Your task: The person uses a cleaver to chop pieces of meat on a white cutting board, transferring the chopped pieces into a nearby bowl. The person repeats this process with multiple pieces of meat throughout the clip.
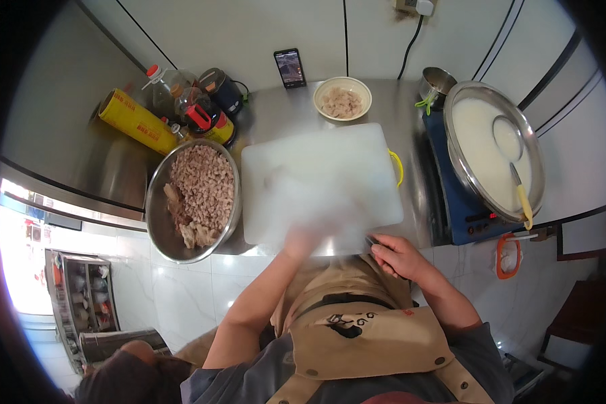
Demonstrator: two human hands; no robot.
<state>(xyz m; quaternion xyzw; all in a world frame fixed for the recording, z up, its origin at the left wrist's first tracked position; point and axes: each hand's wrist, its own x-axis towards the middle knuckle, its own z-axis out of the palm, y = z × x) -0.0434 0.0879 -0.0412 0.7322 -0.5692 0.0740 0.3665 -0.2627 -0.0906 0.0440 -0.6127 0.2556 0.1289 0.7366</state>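
A white plastic cutting board [323, 151] with a yellow handle lies before me, its middle lost in a hazy blur. My left hand [305, 238] reaches over the board's near edge; the blur hides its fingers and anything in them. Close to the near right corner, my right hand [396, 256] is closed around a dark-handled tool [371, 241], perhaps a knife, whose far part cannot be made out. Left of the board stands a steel bowl [154, 222] of diced meat [202, 177] with larger pieces at its near side. Behind the board, a cream bowl [367, 103] holds pale meat pieces [342, 102].
A wide steel basin [452, 146] of white liquid, with a yellow-handled ladle [522, 202], sits on a blue induction cooker [442, 171]. Behind it is a small steel pot [437, 81]. Sauce bottles [217, 129], a yellow roll [139, 121] and a propped phone [290, 68] line the back.
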